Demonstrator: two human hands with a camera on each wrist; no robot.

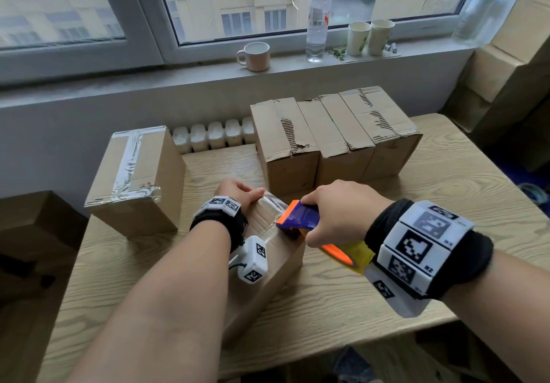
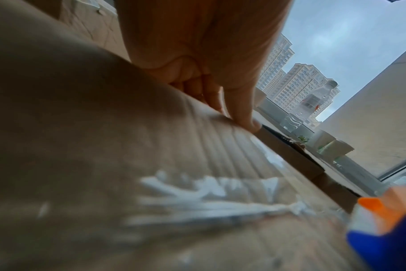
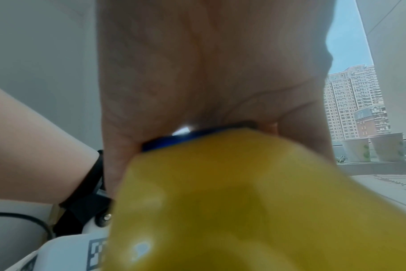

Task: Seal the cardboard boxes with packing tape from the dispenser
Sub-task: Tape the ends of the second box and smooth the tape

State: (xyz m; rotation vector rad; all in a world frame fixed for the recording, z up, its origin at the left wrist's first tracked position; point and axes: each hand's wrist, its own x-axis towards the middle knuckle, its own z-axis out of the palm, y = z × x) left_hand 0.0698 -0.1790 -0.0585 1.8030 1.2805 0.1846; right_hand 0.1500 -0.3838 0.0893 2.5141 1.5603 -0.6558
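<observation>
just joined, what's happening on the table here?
A person is taping a cardboard box on the wooden table. The left hand grips the box's far end, thumb on the clear tape already there. The right hand grips a tape dispenser, its orange nose on the box top. One taped box stands at left; three untaped boxes wait behind.

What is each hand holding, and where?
Right hand grips the tape dispenser by its handle. Left hand holds the box at its far top edge.

No readable text, square coded markers on wrist bands [image 1: 416, 242], bottle label [image 1: 318, 20] illegible
</observation>
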